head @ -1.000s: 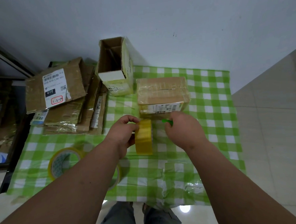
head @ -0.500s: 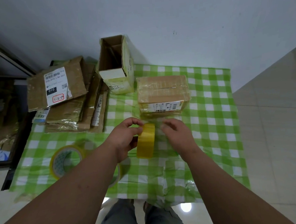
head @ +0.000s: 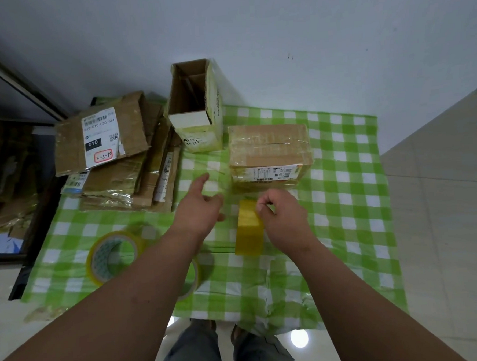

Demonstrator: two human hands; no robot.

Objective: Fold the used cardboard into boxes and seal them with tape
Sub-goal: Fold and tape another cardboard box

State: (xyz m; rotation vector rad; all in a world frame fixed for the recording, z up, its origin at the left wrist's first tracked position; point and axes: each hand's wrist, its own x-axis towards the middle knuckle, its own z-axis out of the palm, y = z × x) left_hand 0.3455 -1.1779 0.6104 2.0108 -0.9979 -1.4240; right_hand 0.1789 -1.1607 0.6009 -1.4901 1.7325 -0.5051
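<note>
A yellow tape roll (head: 248, 231) stands on edge on the green checked tablecloth (head: 350, 201). My right hand (head: 283, 218) grips its top edge with curled fingers. My left hand (head: 198, 208) is off the roll, fingers stretched out and pointing left toward the stack of flattened cardboard (head: 119, 165). A taped, closed brown box (head: 269, 150) sits just behind the roll. An open yellow-white box (head: 196, 104) stands upright at the back.
Two more tape rolls lie flat at the front left: a large one (head: 113, 255) and another one (head: 193, 278) partly hidden under my left forearm. A wall runs behind the table. Tiled floor lies to the right and a dark shelf to the left.
My left hand has let go of the tape roll and reached left with fingers open. My right hand has taken the roll at its top edge.
</note>
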